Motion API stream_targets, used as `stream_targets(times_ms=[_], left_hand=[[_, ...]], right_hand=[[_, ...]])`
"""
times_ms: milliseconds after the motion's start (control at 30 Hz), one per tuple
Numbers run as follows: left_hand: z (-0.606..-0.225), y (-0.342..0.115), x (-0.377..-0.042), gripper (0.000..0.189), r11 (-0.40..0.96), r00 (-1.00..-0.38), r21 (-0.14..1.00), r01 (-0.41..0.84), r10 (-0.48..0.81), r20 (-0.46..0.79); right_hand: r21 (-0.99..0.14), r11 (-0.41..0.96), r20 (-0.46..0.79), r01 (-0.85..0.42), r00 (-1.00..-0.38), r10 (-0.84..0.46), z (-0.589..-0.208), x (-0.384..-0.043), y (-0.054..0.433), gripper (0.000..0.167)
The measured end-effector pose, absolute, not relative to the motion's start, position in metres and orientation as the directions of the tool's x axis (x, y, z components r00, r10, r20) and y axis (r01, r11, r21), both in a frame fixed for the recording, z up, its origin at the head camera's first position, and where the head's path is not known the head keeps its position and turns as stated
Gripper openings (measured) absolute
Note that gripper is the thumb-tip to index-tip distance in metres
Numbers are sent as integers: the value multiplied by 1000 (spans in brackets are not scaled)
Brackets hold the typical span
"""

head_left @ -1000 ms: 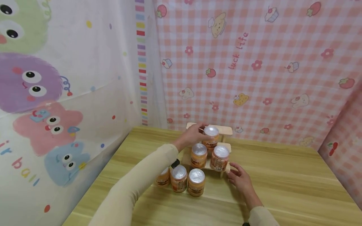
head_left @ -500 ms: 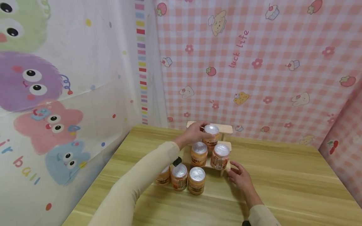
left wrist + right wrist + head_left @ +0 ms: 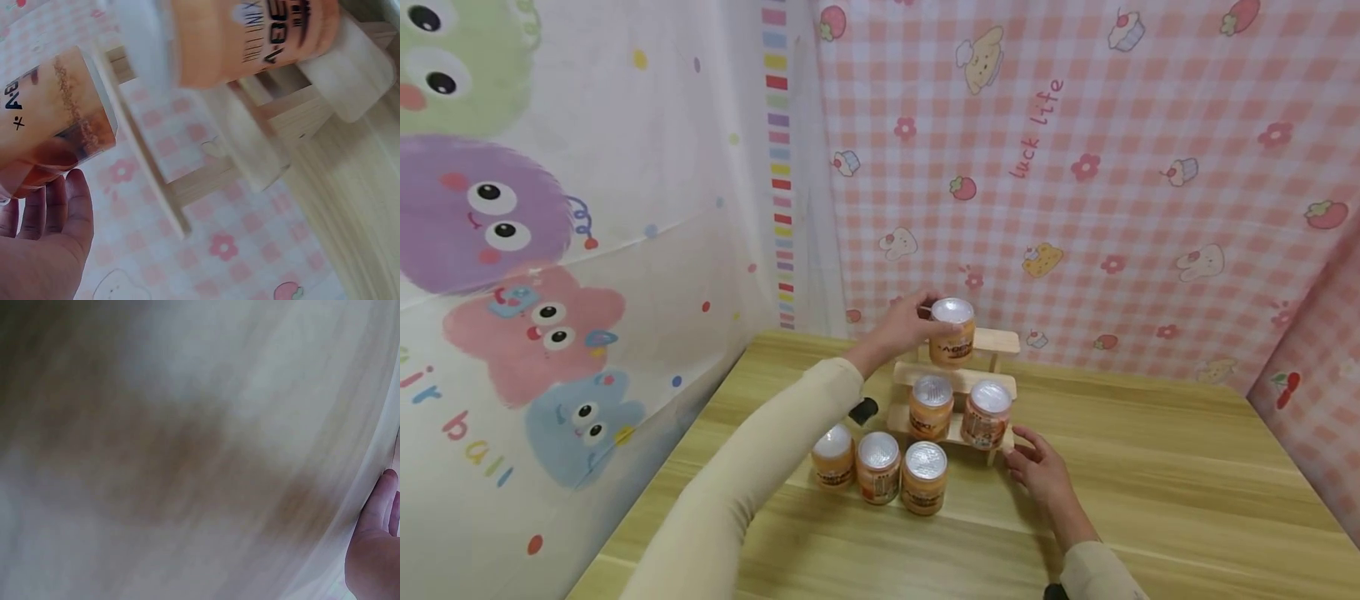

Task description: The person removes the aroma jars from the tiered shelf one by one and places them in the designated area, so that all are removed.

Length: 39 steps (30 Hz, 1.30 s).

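Observation:
My left hand (image 3: 895,329) grips an orange can (image 3: 953,340) with a silver lid, held upright over the upper part of a three-tier wooden display stand (image 3: 917,377). In the left wrist view, fingers curl round this can (image 3: 47,119), which is apart from the stand's top board (image 3: 150,162). Two similar cans, one orange (image 3: 930,410) and one pinkish (image 3: 987,417), sit side by side on the lowest tier. At that tier's right end, my right hand (image 3: 1047,479) holds the board with bent fingers. The right wrist view is mostly blurred wood, with part of the hand (image 3: 375,550) at its edge.
Three more cans stand in a row on the wooden table (image 3: 1150,500) in front of the stand: a left one (image 3: 833,460), a middle one (image 3: 878,473) and a right one (image 3: 924,482). A pink checked cloth (image 3: 1075,217) hangs behind, a white printed one (image 3: 662,250) at left.
My left hand has lifted the can up and slightly left, from behind the two lowest-tier cans to above the middle tier. The right hand stays at the stand's end.

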<state>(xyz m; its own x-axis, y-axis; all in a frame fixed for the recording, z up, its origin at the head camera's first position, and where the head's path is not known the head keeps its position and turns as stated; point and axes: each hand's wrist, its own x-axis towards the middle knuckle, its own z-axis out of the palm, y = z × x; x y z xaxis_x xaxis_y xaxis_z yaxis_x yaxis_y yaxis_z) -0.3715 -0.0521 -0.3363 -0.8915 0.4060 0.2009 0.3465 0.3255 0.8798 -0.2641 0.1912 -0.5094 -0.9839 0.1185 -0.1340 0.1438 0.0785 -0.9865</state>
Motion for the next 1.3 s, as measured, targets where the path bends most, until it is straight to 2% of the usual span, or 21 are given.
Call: stream_targets(times_ms=[400,733,1000,1300], left_hand=[[-313,-96,-361,48,212,-916,922,323,315,248],[-316,-151,-346,51,217,-951,942,257,230,207],[-333,-194,-331,53,303,-967,924,232,176,185],[-377,-237,-305,51,328,-967,918,225,190,169]], right_hand=[[-983,90,-149,159,-984,102,-508,-265,191,49],[-983,100,-146,157,-983,108,-510,-266,193,48],[-982,108,-147,157,-984,101,-509,-265,192,49],[-979,127,-149,160,-985,92,-510,-263,192,50]])
